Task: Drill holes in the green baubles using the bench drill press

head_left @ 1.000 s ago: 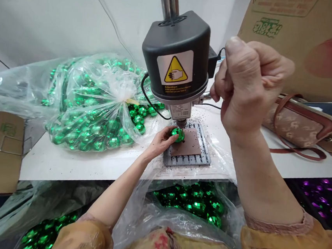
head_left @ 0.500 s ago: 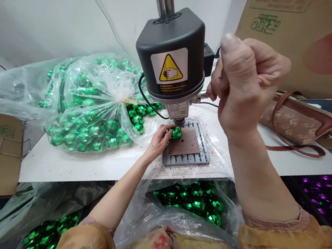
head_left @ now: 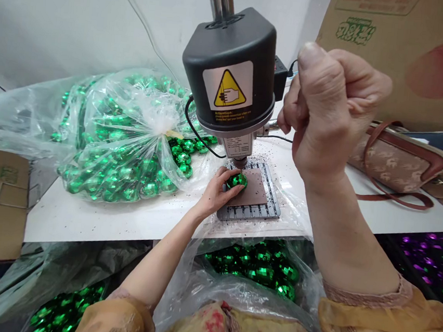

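A small bench drill press (head_left: pixel 230 78) with a dark grey head stands on the white table. Under its chuck (head_left: pixel 240 162), my left hand (head_left: pixel 217 189) pinches a shiny green faceted ball (head_left: pixel 237 181) between thumb and fingers. The ball rests over a brown board (head_left: pixel 256 187) lying on the slotted metal base (head_left: pixel 270 207). My right hand (head_left: pixel 329 103) is raised close to the camera, fingers wrapped round the drill press lever (head_left: pixel 273 125). Only a short metal piece of that lever shows beside the fingers; my fist hides the rest.
On the left lies a tied clear bag (head_left: pixel 129 146) full of green balls. More green balls (head_left: pixel 262 266) fill an open plastic bag below the table edge. At right are a patterned handbag (head_left: pixel 402 157), a cardboard box (head_left: pixel 372 60) and purple balls (head_left: pixel 432 254). Dark shavings litter the table.
My left thumb has come round the front of the ball, and the ball now sits squarely under the chuck. My right hand has hardly moved.
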The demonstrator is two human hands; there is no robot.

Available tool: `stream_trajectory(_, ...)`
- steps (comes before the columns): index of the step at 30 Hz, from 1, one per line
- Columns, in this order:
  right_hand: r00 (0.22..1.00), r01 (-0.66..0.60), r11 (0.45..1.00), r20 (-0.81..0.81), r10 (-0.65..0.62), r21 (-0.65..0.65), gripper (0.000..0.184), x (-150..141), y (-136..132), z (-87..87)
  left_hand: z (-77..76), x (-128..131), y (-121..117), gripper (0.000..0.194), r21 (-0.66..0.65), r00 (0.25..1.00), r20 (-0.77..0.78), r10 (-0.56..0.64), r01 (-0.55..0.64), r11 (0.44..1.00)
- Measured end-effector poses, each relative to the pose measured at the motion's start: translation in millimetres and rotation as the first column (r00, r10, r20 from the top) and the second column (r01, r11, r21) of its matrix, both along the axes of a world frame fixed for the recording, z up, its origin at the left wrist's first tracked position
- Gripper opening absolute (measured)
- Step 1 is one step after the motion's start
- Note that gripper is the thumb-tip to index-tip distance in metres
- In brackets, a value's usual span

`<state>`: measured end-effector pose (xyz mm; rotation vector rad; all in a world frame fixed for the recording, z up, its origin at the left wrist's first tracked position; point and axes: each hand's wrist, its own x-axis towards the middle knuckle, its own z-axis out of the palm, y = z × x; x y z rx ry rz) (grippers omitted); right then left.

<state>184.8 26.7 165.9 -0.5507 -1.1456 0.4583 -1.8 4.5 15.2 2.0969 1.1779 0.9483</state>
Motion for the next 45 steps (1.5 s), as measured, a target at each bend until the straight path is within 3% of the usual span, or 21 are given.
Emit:
stream_trajectory(4,0.999,0.04,0.999,0.017,-0.04,-0.029,0.06,-1,-2,2.3,-4.3,12,-2,0.043,-0.039,0.998,0.019,0.068,-0.067,0.997)
stream_trajectory(9,0.999,0.051,0.994,-0.014,-0.05,0.096,0.062,-3,-6,8.3,-17.6,23,-8,0.05,-0.083,0.978,0.06,0.202,-0.197,0.977)
stream_trajectory(25,0.993,0.115,0.991,-0.014,-0.114,0.068,0.064,0,-33,-14.0,-27.3,19,-11,0.053,-0.059,0.982,0.084,0.172,-0.167,0.984)
stream_trajectory(29,0.997,0.083,0.988,-0.015,-0.082,0.129,0.065,1,-32,-18.7,-26.8,18,-10,0.052,-0.05,0.983,0.08,0.168,-0.164,0.985)
stream_trajectory(35,0.999,0.045,0.993,0.022,-0.048,0.11,0.065,1,-28,-29.0,-25.8,18,-10,0.052,-0.042,0.983,0.073,0.169,-0.166,0.985)
stream_trajectory(41,0.995,0.096,0.96,-0.022,-0.093,0.265,0.063,0,-23,-40.8,-26.7,18,-11,0.052,-0.048,0.983,0.067,0.173,-0.17,0.984)
stream_trajectory(45,0.989,0.142,0.912,-0.026,-0.143,0.384,0.061,1,-14,-59.5,-25.5,19,-12,0.053,-0.046,0.982,0.061,0.18,-0.178,0.983)
